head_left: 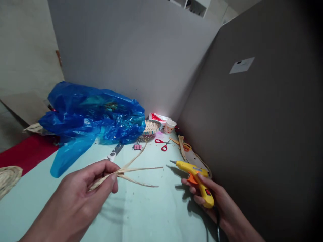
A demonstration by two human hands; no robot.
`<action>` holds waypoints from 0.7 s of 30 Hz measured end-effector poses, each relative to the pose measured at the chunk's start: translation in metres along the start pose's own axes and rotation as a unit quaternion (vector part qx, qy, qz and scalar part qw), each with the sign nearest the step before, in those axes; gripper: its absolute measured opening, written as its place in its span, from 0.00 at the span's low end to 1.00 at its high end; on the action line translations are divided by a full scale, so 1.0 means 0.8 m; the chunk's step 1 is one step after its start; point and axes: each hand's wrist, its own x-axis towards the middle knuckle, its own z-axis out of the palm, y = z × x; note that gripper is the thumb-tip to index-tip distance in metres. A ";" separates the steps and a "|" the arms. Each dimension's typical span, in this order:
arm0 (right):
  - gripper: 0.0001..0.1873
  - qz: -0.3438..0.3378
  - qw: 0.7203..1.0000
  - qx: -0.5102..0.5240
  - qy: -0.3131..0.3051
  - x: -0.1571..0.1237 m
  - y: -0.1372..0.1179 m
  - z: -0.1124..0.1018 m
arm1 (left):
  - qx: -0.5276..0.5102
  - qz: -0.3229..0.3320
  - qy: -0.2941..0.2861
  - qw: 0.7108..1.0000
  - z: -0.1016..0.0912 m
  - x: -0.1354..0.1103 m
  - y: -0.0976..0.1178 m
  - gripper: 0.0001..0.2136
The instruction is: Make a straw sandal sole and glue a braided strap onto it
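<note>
Pinched between the thumb and fingers of my left hand (85, 191) is a braid of pale dried plant fibre (122, 170). Three loose strands fan out from it to the right and away from me. My right hand (212, 195) grips a yellow hot glue gun (193, 168) by its handle, fingers near the orange trigger. The metal nozzle points left, a short way apart from the strand tips. A dark cord runs down from the handle. Both hands are above the pale green tabletop (146, 215).
A crumpled blue plastic bag (96, 114) covers the back left. Beyond my hands lie red scissors (164, 145), a pink binder clip (137, 146), a woven basket (152, 127), a paper cup (170, 126) and orange scissors (185, 145). Grey partitions (136, 50) stand behind and right. A coiled braid (10, 178) lies left.
</note>
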 end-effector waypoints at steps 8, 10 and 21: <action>0.29 -0.139 0.840 -0.518 0.083 -0.004 -0.015 -0.042 | 0.007 0.044 -0.001 0.999 0.004 -0.010 0.009 0.08; 0.28 -0.165 0.730 -0.645 0.157 -0.017 -0.023 -0.043 | 0.018 0.051 -0.006 0.999 0.005 -0.011 0.008 0.09; 0.09 -0.535 0.617 -0.574 -0.067 -0.069 -0.001 0.146 | 0.017 0.036 -0.060 0.997 0.006 -0.015 -0.013 0.07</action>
